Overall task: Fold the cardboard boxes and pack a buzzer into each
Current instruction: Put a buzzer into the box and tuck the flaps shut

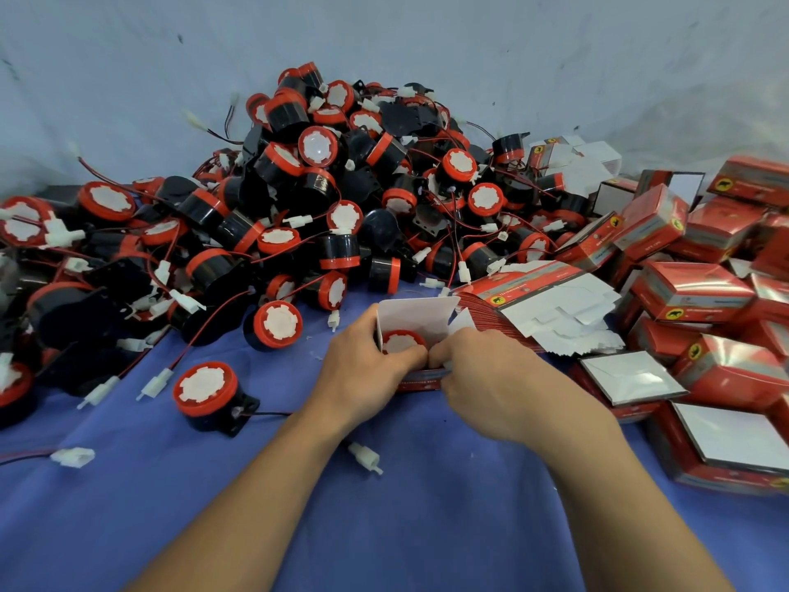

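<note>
from where i stand, the person has the box on the blue cloth, right in front of the big heap of buzzers. the left hand is curled round the box's left side, thumb in at the opening. the right hand is clenched at the near right edge, fingertips pinching the rim. whether it has a side flap or the wire under those fingers i can't tell; the knuckles hide it.

the buzzer is already down in the box, red-and-white face up, and the white lid flap stands open behind it. so i'd say this one is at the closing stage.

what could go wrong: i can't see this buzzer's red lead and white plug, and if they aren't coiled below the face, the lid would likely shut on them and bulge or spring back. the buzzer looks to sit high and close to the near wall, so a flap forced past it could crease. the fan of flat boxes lies just beside the right hand (an elbow swing would scatter them). the finished boxes are piled loosely further right. a stray connector lies by the left forearm and could snag.
</note>
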